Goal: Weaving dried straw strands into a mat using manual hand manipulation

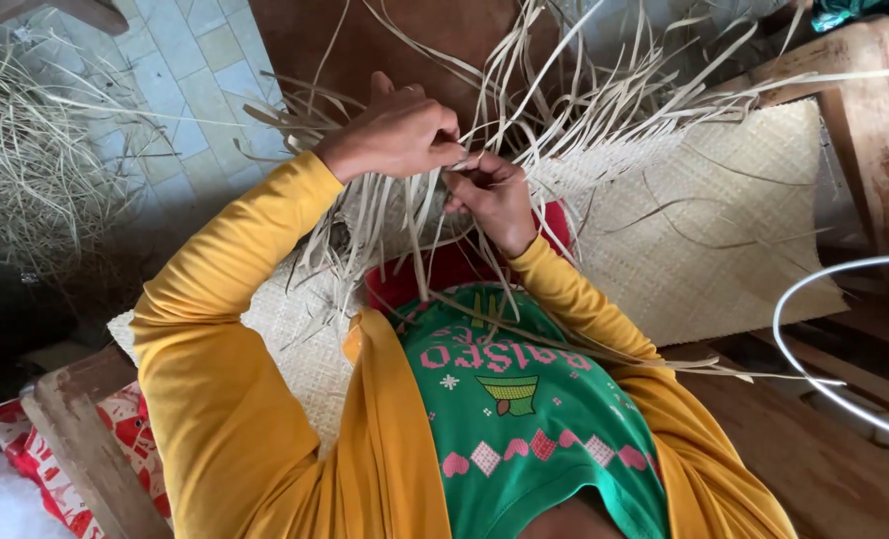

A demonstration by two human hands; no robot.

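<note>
A pale woven mat [724,230] of flat dried strips lies across my lap, its loose strip ends [384,230] fanning out at the unfinished edge. My left hand [396,134] is closed over a bunch of those loose strips. My right hand [491,196] sits just below and right of it, pinching a few strips between fingers and thumb. Both hands meet at the mat's edge. Yellow sleeves cover both arms.
A heap of loose dried strips [35,170] lies on the tiled floor at left. Wooden furniture [879,130] stands at the right. A white curved hoop or cable [794,299] arcs at lower right. A red patterned cloth [35,449] and a wooden plank [90,449] are at lower left.
</note>
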